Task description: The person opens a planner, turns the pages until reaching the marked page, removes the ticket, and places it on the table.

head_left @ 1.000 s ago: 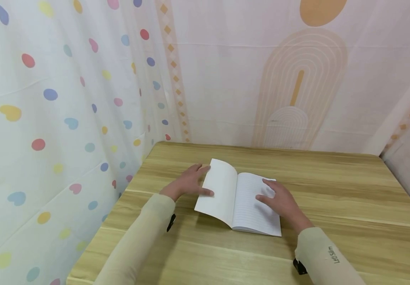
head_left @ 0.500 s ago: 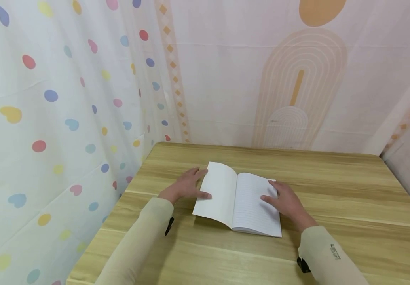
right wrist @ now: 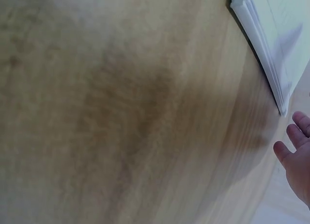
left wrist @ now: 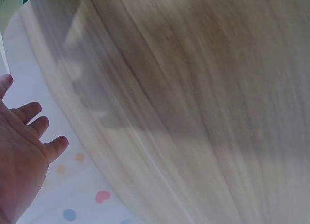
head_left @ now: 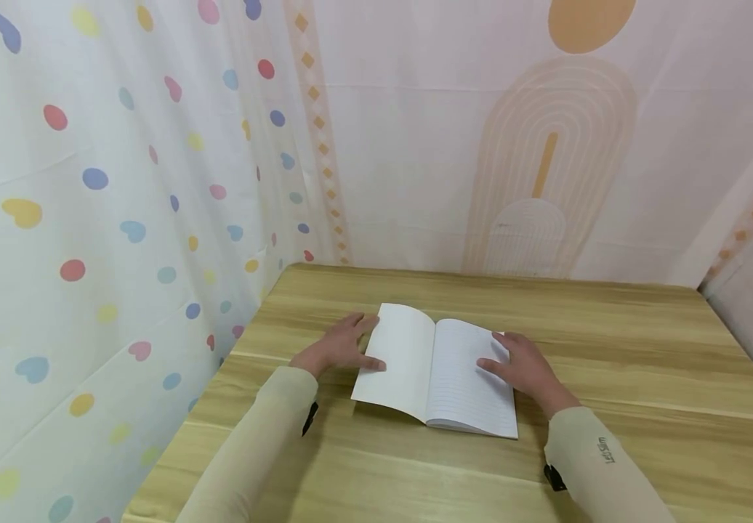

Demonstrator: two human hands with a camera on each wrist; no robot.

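Observation:
An open notebook lies on the wooden table, its left page blank and its right page ruled with lines. The left page curves up from the spine, with shadow under its near edge. My left hand is at the outer edge of that page, thumb over the paper and fingers spread. On the other side, my right hand lies over the outer edge of the lined page, thumb and index finger extended. The left wrist view shows loose, parted fingers. In the right wrist view, the hand is beside the notebook corner.
The wooden table extends around the notebook on all sides. A white curtain with coloured dots hangs along the left, and a pale patterned curtain hangs behind the table.
The left page has sunk lower and further left, with my left hand moving down along with it. My right hand has shifted slightly right toward the notebook's outer edge.

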